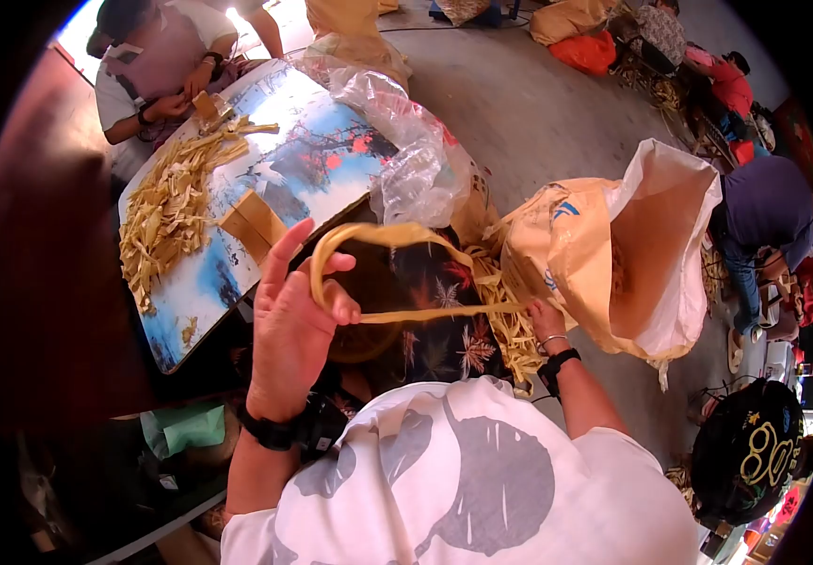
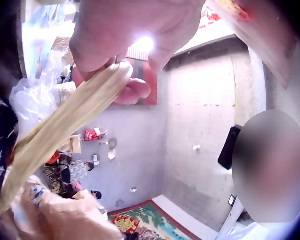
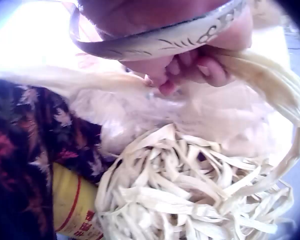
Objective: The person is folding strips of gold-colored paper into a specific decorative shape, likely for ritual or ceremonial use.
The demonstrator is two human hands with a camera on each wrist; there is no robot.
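Observation:
A long pale yellow fibre strip [image 1: 425, 314] stretches between my two hands in the head view, its upper part bowed into a loop. My left hand [image 1: 289, 325] holds one end, the strip running round its fingers while one finger points up; the left wrist view shows the strip [image 2: 65, 117] passing between fingers and thumb. With curled fingers my right hand [image 1: 546, 320] grips the other end, in front of the paper sack. Below that hand lies a tangled bundle of similar strips [image 3: 190, 190]. Dark leaf-patterned cloth [image 1: 439, 348] covers my lap.
A painted table [image 1: 312, 118] on the left bears a heap of short yellow pieces [image 1: 166, 217] and a brown folded card [image 1: 254, 224]. Clear plastic [image 1: 416, 151] hangs at its edge. A large open sack [image 1: 557, 245] stands on the right. Another person [image 1: 157, 75] works across the table.

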